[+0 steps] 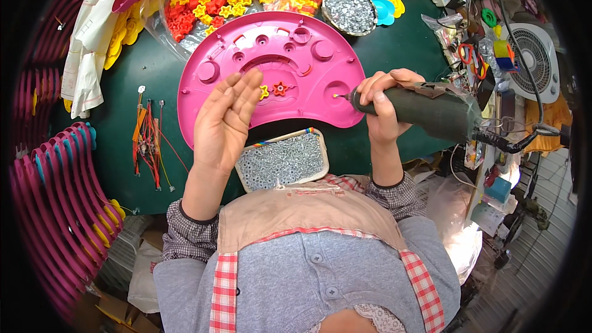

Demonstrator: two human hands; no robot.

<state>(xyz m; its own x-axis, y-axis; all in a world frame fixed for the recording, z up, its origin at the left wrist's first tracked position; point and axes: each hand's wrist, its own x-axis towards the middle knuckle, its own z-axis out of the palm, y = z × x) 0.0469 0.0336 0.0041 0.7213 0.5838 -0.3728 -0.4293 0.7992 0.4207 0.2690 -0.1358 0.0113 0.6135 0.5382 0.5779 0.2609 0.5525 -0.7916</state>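
Note:
My right hand [385, 102] is wrapped round a dark electric screwdriver [425, 111], which lies level with its bit pointing left over the right end of a pink curved plastic panel [327, 65]. My left hand [227, 117] is held palm up above the panel's left part, fingers stretched out; I see nothing in it for certain. Just beside its fingertips, a yellow star-shaped piece [264, 92] and a red star-shaped piece [280, 89] sit in the panel's middle. Close in front of me is a tray [324, 148] full of small metal screws and washers.
Beyond the panel lies a plastic bag of red and yellow stars [228, 3], near a bowl of metal bits [349, 11]. Wired parts [148, 142] lie at left. Pink panels [58, 191] are stacked far left. A cable [509, 145] trails right from the screwdriver, below a fan [530, 58].

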